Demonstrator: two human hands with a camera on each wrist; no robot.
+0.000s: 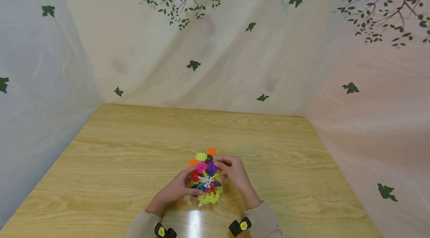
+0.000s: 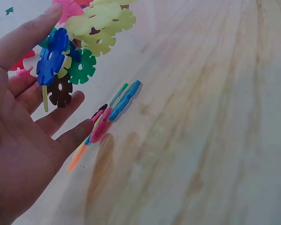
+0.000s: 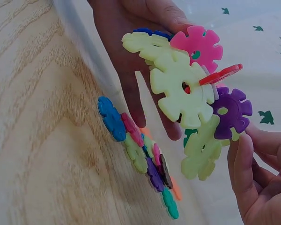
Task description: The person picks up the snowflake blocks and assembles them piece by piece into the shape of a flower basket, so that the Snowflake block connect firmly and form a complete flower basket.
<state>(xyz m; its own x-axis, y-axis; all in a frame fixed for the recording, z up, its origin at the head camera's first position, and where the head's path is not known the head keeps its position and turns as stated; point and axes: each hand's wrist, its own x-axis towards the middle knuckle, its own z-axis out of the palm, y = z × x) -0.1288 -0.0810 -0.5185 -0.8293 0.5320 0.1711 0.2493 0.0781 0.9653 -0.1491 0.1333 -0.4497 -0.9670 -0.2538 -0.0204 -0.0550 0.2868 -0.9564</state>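
A cluster of interlocking flower-shaped plastic discs, mostly pale yellow with pink, red, blue, green and purple pieces, is held above the table. My left hand grips it from the left, thumb by the pink disc and fingers spread behind and below. On the other side, my right hand pinches the cluster's edge by the purple disc; whether its tips grip that disc or a yellow one beside it, I cannot tell. In the left wrist view, blue, green and brown discs show on the cluster's near side.
More flower discs, blue, pink, yellow, purple, teal and orange, lie close together on the wooden table below the cluster. A pale cloth with printed leaves and branches rises behind the table and at both sides.
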